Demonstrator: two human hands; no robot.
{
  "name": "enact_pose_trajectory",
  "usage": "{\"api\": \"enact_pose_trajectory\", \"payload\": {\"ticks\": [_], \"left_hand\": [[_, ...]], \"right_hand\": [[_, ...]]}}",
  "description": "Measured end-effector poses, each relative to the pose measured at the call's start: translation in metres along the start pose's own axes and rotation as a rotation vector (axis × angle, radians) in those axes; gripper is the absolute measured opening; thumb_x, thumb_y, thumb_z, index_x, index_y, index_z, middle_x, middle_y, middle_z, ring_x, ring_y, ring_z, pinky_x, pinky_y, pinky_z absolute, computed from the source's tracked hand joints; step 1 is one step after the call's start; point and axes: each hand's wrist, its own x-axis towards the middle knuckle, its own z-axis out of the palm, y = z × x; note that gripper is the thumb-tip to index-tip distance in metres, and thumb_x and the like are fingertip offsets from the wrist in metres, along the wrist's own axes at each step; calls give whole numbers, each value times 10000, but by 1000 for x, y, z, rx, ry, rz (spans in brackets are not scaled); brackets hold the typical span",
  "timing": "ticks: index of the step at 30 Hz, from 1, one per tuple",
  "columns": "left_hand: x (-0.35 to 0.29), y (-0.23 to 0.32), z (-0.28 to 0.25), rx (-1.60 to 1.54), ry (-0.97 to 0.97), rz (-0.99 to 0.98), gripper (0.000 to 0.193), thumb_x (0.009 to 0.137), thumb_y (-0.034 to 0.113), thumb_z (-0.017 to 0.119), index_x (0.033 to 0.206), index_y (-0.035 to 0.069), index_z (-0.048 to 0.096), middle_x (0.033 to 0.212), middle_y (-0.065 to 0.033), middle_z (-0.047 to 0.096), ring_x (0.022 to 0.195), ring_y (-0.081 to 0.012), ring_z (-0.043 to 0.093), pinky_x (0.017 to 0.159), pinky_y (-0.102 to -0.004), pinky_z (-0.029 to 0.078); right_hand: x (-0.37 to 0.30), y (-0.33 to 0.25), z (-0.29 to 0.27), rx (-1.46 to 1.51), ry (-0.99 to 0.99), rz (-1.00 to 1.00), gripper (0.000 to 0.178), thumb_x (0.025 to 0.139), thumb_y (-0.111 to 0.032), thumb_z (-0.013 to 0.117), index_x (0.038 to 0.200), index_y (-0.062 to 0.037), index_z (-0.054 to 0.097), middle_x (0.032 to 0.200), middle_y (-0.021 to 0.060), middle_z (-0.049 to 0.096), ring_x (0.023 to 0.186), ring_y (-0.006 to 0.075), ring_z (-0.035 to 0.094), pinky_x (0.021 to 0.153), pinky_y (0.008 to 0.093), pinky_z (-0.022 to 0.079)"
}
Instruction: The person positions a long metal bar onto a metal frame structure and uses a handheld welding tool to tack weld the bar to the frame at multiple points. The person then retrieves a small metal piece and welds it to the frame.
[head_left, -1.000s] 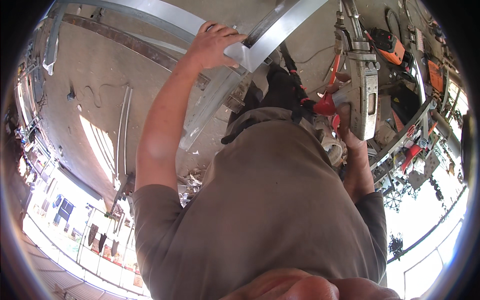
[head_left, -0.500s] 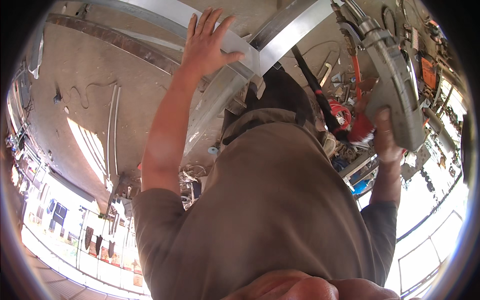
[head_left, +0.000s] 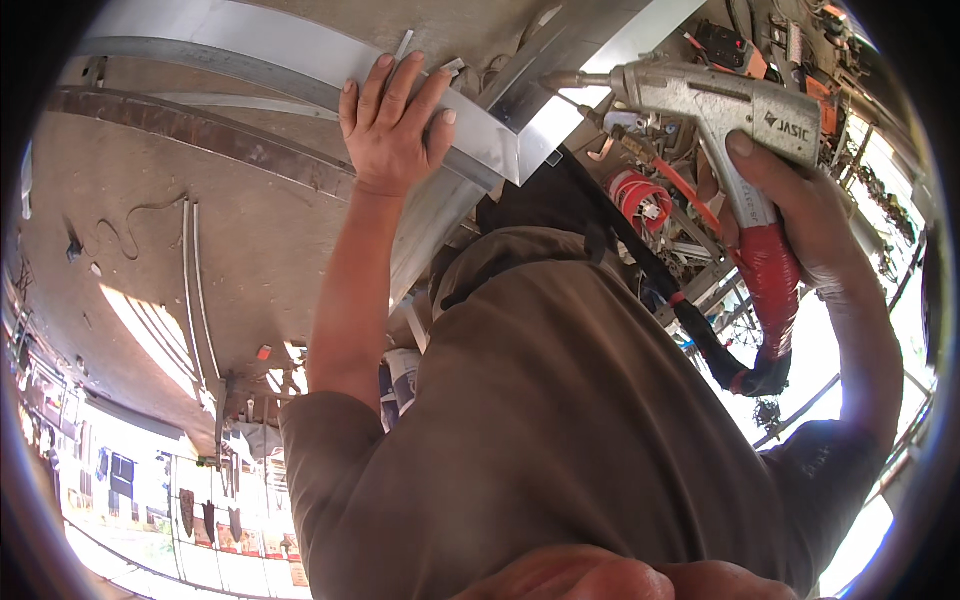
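My left hand lies palm down on a shiny metal frame, fingers spread over its flat bar near the mitred corner. In my right hand is a grey metal welding gun, gripped round its handle, which is wrapped in red below. The gun lies nearly level, its nozzle pointing left over the frame's inner corner. A thin wire guide runs beneath the nozzle. From the handle's bottom a black cable loops back toward my waist. Whether the nozzle tip touches the metal, I cannot tell.
A rusty steel bar lies beyond the frame's left side. Two thin rods rest on the floor at left. Under the gun are a red spool, an orange-fronted box and scattered scrap. A grey beam passes under the frame.
The welding gun has swung from steeply tilted to nearly level, its nozzle now at the frame's corner. My right arm has moved outward. My left hand stays on the frame.
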Motion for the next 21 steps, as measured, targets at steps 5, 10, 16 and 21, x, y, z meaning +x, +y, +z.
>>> {"api": "enact_pose_trajectory", "payload": {"ticks": [5, 10, 16, 21], "left_hand": [[0, 0, -1, -6, 16, 8, 355, 1026, 457, 523, 1225, 295, 769, 1433, 37, 620, 1383, -238, 506, 1223, -480, 241], [1, 3, -3, -3, 12, -6, 340, 1028, 451, 521, 1190, 294, 776, 1417, 38, 625, 1374, -240, 512, 1213, -488, 246], [1, 5, 0, 4, 53, -2, 272, 959, 418, 573, 1114, 305, 765, 1376, 70, 617, 1359, -210, 516, 1215, -463, 243], [6, 7, -9, 16, -26, 1, 339, 1024, 415, 534, 1232, 256, 748, 1433, 22, 599, 1380, -263, 500, 1190, -556, 267]], "right_hand": [[12, 6, 8, 22, 15, 45, 457, 984, -461, 697, 1063, -12, 725, 791, 80, 717, 592, 143, 659, 536, 278, 517], [16, 6, 6, -15, 3, 120, 458, 970, -469, 723, 1055, -19, 730, 772, 64, 701, 593, 143, 645, 536, 292, 507], [13, 20, 3, 84, 4, 85, 437, 991, -447, 705, 1043, -13, 731, 775, 78, 705, 590, 149, 652, 525, 299, 505], [13, 45, -7, 197, -28, 25, 422, 1004, -412, 688, 1075, 2, 725, 819, 90, 718, 609, 149, 663, 537, 289, 513]]}}
